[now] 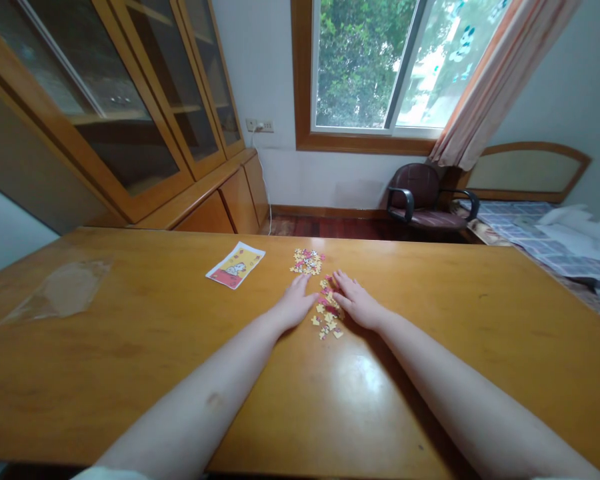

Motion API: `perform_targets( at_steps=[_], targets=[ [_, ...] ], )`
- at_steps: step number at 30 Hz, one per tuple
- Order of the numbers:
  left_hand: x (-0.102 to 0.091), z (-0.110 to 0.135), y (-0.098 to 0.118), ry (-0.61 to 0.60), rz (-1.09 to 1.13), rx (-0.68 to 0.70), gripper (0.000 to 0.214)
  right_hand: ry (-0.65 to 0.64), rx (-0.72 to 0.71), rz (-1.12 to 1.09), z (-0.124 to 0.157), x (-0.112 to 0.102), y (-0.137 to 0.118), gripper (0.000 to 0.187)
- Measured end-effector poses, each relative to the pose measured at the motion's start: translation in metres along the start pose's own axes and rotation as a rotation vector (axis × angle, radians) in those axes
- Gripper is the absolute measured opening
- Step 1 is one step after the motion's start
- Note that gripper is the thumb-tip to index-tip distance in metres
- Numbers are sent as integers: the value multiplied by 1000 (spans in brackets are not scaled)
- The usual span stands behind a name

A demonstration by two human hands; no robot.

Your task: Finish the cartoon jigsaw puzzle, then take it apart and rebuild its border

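Note:
Loose jigsaw puzzle pieces point(329, 319), yellow and pink, lie scattered between my two hands on the wooden table. Just beyond them is a denser pile of puzzle pieces point(307, 262). My left hand point(297, 304) rests at the left side of the scattered pieces, fingers stretched forward to the near edge of the pile, thumb out toward the middle. On the other side, my right hand point(355, 299) has its fingers spread, with the fingertips at the right edge of the pieces. Neither hand shows anything gripped; what lies beneath the fingertips is hidden.
A picture card point(236, 265) in yellow and red lies left of the pile. Farther left is a clear plastic bag point(63, 288). The wooden table point(455, 347) reaches toward a glass-door cabinet point(145, 100). An office chair point(425, 200) stands beyond the table's far edge.

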State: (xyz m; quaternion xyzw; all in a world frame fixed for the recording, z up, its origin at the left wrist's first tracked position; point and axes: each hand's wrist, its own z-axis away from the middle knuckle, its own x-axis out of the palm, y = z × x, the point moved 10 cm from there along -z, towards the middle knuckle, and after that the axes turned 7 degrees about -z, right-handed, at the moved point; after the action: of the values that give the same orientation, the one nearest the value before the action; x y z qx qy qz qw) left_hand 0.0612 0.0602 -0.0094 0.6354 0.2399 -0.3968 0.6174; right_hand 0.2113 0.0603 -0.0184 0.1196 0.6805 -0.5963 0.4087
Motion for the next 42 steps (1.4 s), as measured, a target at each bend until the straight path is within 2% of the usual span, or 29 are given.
perform_targets(
  at_steps=[3, 4, 7, 10, 12, 14, 16, 18, 24, 30, 35, 39, 42],
  targets=[
    [-20, 0, -6, 154, 51, -15, 49, 132, 112, -228, 14, -12, 17, 76],
    [-22, 2, -3, 166, 25, 18, 47, 168, 118, -248, 20, -16, 20, 75],
    [-14, 14, 14, 77, -95, 194, 54, 240, 53, -125, 35, -28, 17, 72],
    [1, 27, 31, -66, -186, 352, 73, 225, -48, 70, 42, -30, 1, 61],
    [4, 32, 41, -91, -188, 438, 65, 202, -110, 155, 42, -30, -10, 42],
    [-2, 31, 47, -44, -182, 487, 42, 209, -131, 223, 41, -34, -15, 28],
    [-6, 27, 47, -20, -210, 496, 33, 222, -114, 289, 40, -40, -14, 24],
    [-6, 25, 46, -32, -247, 503, 34, 208, -110, 326, 40, -45, -14, 23],
    [-3, 26, 46, -79, -322, 496, 36, 14, -109, 316, 51, -45, -22, 21],
    [-3, 26, 48, -81, -328, 493, 35, -130, -103, 344, 59, -33, -25, 25],
    [1, 38, 60, -127, -326, 605, 31, -110, -63, 383, 57, -33, -17, 26],
    [-4, 37, 59, -94, -356, 561, 34, -48, -3, 391, 56, -38, -15, 30],
    [-7, 36, 56, -75, -362, 526, 42, -57, 25, 396, 56, -36, -15, 32]
  ],
)
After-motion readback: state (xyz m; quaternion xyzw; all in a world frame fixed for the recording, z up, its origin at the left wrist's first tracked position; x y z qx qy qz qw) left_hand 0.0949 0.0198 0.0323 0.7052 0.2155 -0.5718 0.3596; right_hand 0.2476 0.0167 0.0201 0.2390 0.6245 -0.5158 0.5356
